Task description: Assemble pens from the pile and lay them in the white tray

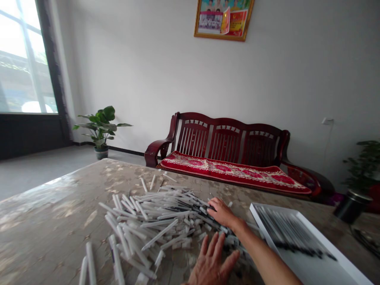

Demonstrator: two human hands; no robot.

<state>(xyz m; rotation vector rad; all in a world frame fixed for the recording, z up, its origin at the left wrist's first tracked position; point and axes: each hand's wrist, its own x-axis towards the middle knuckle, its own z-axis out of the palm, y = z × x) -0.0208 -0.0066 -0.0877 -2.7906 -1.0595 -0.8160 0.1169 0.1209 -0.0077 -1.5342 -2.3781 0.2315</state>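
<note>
A heap of whitish, translucent plastic tubes (160,233) covers the middle of the table, with thin black rods and short clear pieces among them. My left hand (212,259) is palm down at the near edge of the heap, fingers spread, holding nothing that I can see. Farther forward, my right hand (222,213) reaches across to the heap's right side. Its fingers point left, slightly bent and apart, touching the tubes and black rods. To the right, a white tray (322,237) holds a row of slim, pen-like sticks (292,229) with dark ends.
The patterned table (59,221) stretches far to the left. Behind it stands a dark red wooden bench (227,138) with a red floral cover (234,170). A potted plant (101,152) stands on the floor; a black canister (350,206) is at the right.
</note>
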